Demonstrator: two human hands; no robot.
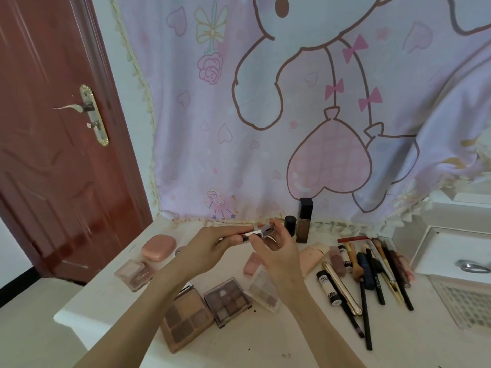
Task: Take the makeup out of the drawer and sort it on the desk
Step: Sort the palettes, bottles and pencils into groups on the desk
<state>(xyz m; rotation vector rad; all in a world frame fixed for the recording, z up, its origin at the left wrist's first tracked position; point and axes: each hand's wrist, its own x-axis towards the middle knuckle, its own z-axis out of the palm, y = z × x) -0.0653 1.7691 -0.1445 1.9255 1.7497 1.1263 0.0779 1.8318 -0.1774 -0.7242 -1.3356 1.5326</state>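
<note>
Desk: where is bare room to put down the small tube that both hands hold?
Bare desk lies near the front edge, between the eyeshadow palettes and the pencils. The right side by the pencils is crowded.

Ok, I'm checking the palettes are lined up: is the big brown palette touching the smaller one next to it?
Cannot tell. In the head view the big brown palette and the smaller palette lie side by side, edges very close, but neither contact nor a gap shows plainly.

A pink cartoon cloth (305, 107) hangs on the wall behind my white bench (265, 349). To my left a red-brown door (53, 155) with a metal handle (77, 107). Soft, even light.
</note>
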